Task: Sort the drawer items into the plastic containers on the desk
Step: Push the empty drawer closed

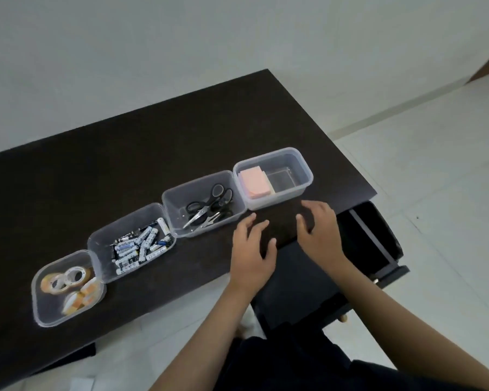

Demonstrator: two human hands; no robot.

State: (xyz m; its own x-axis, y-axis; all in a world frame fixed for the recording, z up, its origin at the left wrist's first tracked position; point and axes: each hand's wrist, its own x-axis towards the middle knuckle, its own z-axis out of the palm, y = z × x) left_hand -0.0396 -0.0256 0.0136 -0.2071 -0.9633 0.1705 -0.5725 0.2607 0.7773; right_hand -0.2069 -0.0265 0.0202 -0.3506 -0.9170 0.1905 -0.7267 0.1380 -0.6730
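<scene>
Several clear plastic containers stand in a diagonal row on the dark desk. The leftmost container holds tape rolls. Beside it, a container is filled with batteries. A third container holds black-handled scissors. The rightmost container has a pink pad of sticky notes. My left hand and my right hand hover over the desk's front edge in front of that container, fingers spread and relaxed, both empty.
The open dark drawer sticks out under the desk's right end, its inside too dark to make out. A pale tiled floor lies to the right and below. My dark-clothed lap is at the bottom.
</scene>
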